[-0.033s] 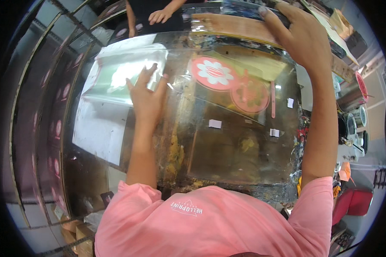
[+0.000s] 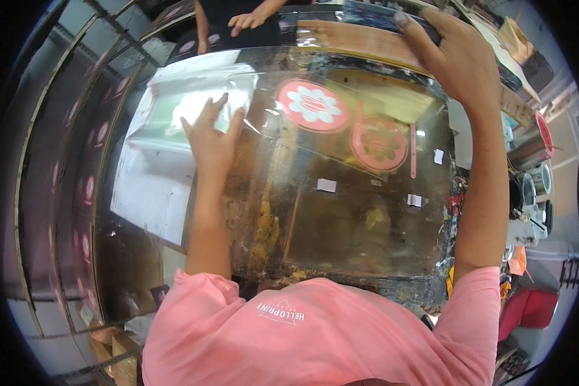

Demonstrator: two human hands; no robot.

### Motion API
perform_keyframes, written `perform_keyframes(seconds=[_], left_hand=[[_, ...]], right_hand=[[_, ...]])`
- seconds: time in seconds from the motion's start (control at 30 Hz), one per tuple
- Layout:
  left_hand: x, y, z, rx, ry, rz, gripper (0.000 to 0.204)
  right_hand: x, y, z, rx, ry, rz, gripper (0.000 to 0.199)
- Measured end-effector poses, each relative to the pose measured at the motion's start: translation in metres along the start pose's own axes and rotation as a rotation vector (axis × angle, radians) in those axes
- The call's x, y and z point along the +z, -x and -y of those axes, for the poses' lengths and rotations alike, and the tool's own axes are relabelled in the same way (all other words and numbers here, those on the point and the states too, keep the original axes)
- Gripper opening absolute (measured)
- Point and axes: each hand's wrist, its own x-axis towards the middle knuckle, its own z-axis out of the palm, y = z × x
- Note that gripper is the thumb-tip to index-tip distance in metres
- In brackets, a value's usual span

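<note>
My left hand (image 2: pixel 211 138), fingers spread, is at a glossy clear plastic sheet (image 2: pixel 264 119) on the left side of the worktable. Printed in pink, an oval with a white flower (image 2: pixel 314 105) shows at the middle; it appears to be on that sheet. Just right of it lies a second pink round flower shape (image 2: pixel 381 143) with a thin stem, beside a narrow pink strip (image 2: pixel 413 151). At the far right, my right hand (image 2: pixel 453 55) is closed around the upper edge of a wooden frame (image 2: pixel 367 44), its fingertips partly hidden behind.
White paper (image 2: pixel 149 193) lies under the plastic at the left. Small white tabs (image 2: pixel 327 186) are stuck on the paint-stained table (image 2: pixel 341 251). A co-worker's hand (image 2: pixel 249 20) is beyond the far edge. Metal racks (image 2: pixel 58 193) stand left; tubs (image 2: pixel 540 177) and a red chair (image 2: pixel 527 309) are right.
My left hand has shifted slightly left. The pink oval with the white flower has slid left, away from the round shape it overlapped. My right hand stays on the frame.
</note>
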Motion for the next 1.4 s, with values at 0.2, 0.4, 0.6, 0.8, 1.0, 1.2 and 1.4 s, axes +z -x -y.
perform_keyframes(seconds=[0.2, 0.4, 0.6, 0.8, 1.0, 1.2, 1.4], left_hand=[[-0.027, -0.052, 0.125, -0.092, -0.047, -0.013, 0.061], [-0.02, -0.06, 0.186, -0.206, -0.066, 0.214, 0.08], [-0.049, -0.029, 0.165, -0.057, -0.02, -0.057, 0.075], [-0.046, 0.011, 0.148, 0.169, -0.354, 0.269, 0.066], [-0.049, -0.013, 0.136, -0.038, -0.405, 0.413, 0.052], [-0.056, -0.043, 0.053, 0.239, -0.342, 0.538, 0.047], [0.064, 0.043, -0.057, 0.397, -0.419, 0.812, 0.056]], right_hand=[[0.003, 0.005, 0.003, -0.065, 0.032, -0.038, 0.062], [0.003, 0.001, 0.002, 0.019, 0.068, 0.011, 0.066], [0.006, 0.0, -0.004, 0.073, 0.015, 0.048, 0.063], [0.008, -0.025, -0.015, -0.172, 0.161, -0.057, 0.052], [0.009, -0.017, -0.014, 0.006, 0.055, -0.018, 0.059], [-0.005, -0.012, 0.001, -0.101, -0.001, -0.062, 0.058], [-0.007, -0.009, 0.002, -0.099, 0.042, -0.095, 0.07]])
